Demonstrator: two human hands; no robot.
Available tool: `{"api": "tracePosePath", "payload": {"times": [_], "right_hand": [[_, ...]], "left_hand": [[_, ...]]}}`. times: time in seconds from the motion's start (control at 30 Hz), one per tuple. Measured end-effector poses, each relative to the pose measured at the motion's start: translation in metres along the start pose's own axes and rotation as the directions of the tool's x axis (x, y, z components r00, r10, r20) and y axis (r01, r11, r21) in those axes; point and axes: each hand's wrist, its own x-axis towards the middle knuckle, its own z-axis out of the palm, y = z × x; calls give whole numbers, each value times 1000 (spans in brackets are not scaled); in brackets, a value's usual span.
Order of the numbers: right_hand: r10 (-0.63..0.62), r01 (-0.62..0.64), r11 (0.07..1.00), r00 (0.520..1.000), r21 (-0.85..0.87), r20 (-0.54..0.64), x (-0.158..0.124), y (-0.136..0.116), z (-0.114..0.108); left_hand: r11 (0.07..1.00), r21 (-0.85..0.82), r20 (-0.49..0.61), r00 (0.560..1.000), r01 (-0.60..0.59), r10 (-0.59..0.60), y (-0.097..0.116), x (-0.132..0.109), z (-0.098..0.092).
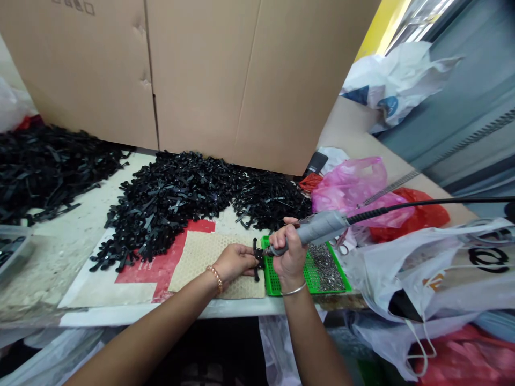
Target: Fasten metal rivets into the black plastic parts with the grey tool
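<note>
The right hand (288, 252) is closed in a full grip around the grey barrel of the power driver (317, 228), thumb on top, with the tool tip angled down and to the left. A black cable (422, 203) runs from the driver's rear end toward the right edge of the desk (52, 257). The left hand (235, 262) lies palm down on the beige honeycomb mat (197, 257), its fingertips in a narrow grip on the black plastic part (256, 261). This part sits at the right border of the mat, close to the desk's near edge, and the driver tip meets it. Just beside the part, on its right, stands the green tray (277, 289), partly under the right hand, with small metal screws (325, 265) heaped in its right half. A large pile of black parts (173, 201) lies behind the mat, against the cardboard box (201, 69) along the far edge. A pink bag (354, 185) lies behind the tray.
</note>
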Motion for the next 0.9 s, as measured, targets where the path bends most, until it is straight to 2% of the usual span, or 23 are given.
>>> {"api": "tracePosePath", "payload": {"times": [0.4, 0.9], "right_hand": [[-11, 11, 1000, 1000, -5, 15, -2, 2, 2], [-18, 18, 1000, 1000, -19, 25, -5, 4, 0]], "left_hand": [[1000, -8, 11, 1000, -26, 26, -4, 2, -2], [1000, -5, 18, 1000, -2, 2, -2, 0, -2]]}}
